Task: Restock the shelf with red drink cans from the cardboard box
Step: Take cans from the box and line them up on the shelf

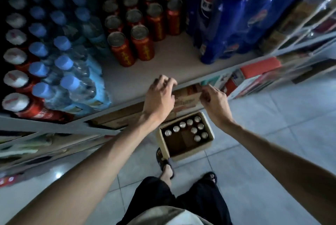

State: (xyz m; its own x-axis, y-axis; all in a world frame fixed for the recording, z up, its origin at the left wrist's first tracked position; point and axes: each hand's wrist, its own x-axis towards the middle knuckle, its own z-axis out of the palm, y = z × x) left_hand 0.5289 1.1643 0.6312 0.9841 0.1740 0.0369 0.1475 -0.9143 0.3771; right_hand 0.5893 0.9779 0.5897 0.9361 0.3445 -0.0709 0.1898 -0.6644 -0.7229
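Cardboard box [164,144] on the floor, with cans [194,130] lining its far and right walls. Above its far edge, the left hand [160,95] and right hand [214,101] hang loosely curled and empty; each should best grip one can upright. Beyond the box, set them before the red rows [134,42] on the shelf [163,64].

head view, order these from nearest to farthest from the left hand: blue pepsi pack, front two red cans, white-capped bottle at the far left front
Measured from the left hand:
1. front two red cans, just beyond the hand, slightly left.
2. blue Pepsi pack, off to the right and deeper in.
3. white-capped bottle, at the far left end of the front row.
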